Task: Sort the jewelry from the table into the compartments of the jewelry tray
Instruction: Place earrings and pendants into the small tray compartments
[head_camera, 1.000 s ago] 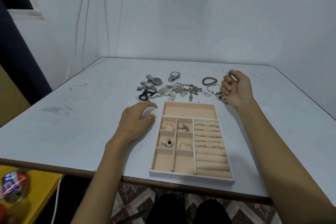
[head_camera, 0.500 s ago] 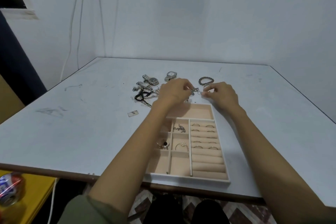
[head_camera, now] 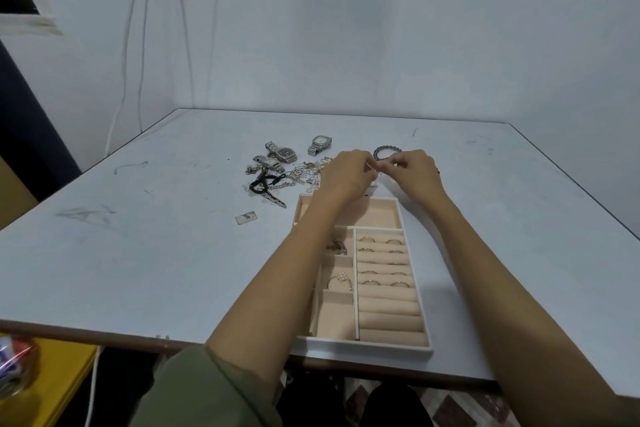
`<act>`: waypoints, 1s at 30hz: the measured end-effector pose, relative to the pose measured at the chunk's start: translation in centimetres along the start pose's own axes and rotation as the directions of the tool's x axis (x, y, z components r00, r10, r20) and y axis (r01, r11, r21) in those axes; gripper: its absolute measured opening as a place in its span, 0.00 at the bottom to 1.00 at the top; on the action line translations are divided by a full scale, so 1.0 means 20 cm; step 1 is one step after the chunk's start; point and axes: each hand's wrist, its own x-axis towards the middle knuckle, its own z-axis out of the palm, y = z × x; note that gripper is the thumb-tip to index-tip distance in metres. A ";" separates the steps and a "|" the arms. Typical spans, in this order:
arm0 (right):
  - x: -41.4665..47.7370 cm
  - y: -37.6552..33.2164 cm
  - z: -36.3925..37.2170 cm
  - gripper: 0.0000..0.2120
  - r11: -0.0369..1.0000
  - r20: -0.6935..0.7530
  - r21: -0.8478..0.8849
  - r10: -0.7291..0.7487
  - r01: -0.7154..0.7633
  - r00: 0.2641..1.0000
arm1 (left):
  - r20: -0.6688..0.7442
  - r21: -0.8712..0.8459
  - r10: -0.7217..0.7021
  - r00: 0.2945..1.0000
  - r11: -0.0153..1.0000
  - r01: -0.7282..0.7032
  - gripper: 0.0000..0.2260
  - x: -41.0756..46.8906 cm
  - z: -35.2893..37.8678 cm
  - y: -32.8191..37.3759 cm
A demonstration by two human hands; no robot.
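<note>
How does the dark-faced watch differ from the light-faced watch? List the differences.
The dark-faced watch has a dark dial, the light-faced watch a pale one. The dark-faced watch lies farther left, the light-faced watch farther right. Both have silvery metal bands and lie on the table beyond the tray.

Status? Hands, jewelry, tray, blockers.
Hands: left hand and right hand both pinch a small piece beyond the jewelry tray. Loose pile unsorted on table. In the way: left forearm over tray's left compartments.

Two hands, one tray, one beaded bracelet, three watches.
</note>
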 end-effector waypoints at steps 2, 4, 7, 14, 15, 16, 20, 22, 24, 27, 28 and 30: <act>-0.01 -0.03 -0.02 0.12 0.977 0.040 0.212 0.018 -0.026 0.999 | -0.065 -0.123 -0.014 0.998 0.992 0.006 0.07 0.00 -0.01 -0.02; -0.03 -0.06 -0.05 0.11 0.939 0.110 0.339 0.027 -0.063 0.994 | -0.098 -0.187 -0.013 0.995 0.982 -0.006 0.05 -0.01 -0.03 -0.04; -0.04 -0.08 -0.05 0.09 0.914 0.202 0.396 0.006 -0.088 0.979 | -0.139 -0.195 -0.007 0.990 0.981 -0.020 0.04 -0.04 -0.08 -0.06; -0.01 -0.06 -0.04 0.05 0.993 0.243 0.041 0.099 -0.112 0.965 | -0.202 -0.290 -0.036 0.979 0.957 -0.024 0.01 -0.18 -0.23 -0.17; -0.01 -0.06 -0.05 0.08 0.992 0.262 0.032 0.109 -0.122 0.959 | -0.206 -0.345 -0.045 0.978 0.938 -0.030 0.01 -0.23 -0.26 -0.19; -0.02 -0.05 -0.06 0.09 0.992 0.269 0.024 0.114 -0.125 0.957 | -0.206 -0.413 -0.049 0.977 0.910 -0.041 0.02 -0.28 -0.28 -0.20; -0.03 -0.02 -0.09 0.12 0.987 0.204 0.091 0.115 -0.136 0.972 | -0.221 -0.584 -0.095 0.971 0.810 -0.053 0.01 -0.50 -0.33 -0.29; -0.03 -0.01 -0.09 0.12 0.986 0.143 0.104 0.117 -0.133 0.983 | -0.217 -0.613 -0.111 0.970 0.788 -0.047 0.02 -0.59 -0.33 -0.33; -0.03 -0.01 -0.09 0.12 0.990 0.075 0.095 0.094 -0.101 0.993 | -0.206 -0.620 -0.108 0.973 0.784 -0.044 0.02 -0.66 -0.33 -0.34; -0.04 -0.05 -0.09 0.09 0.988 -0.015 0.151 0.028 -0.025 1.000 | -0.192 -0.627 -0.098 0.976 0.778 -0.045 0.02 -0.75 -0.35 -0.32; -0.05 -0.06 -0.09 0.08 0.986 -0.041 0.169 0.006 0.001 0.999 | -0.180 -0.628 -0.087 0.980 0.777 -0.047 0.02 -0.78 -0.36 -0.30; -0.05 -0.08 -0.10 0.07 0.975 -0.074 0.221 -0.016 0.032 0.997 | -0.151 -0.636 -0.062 0.987 0.770 -0.049 0.04 -0.84 -0.36 -0.28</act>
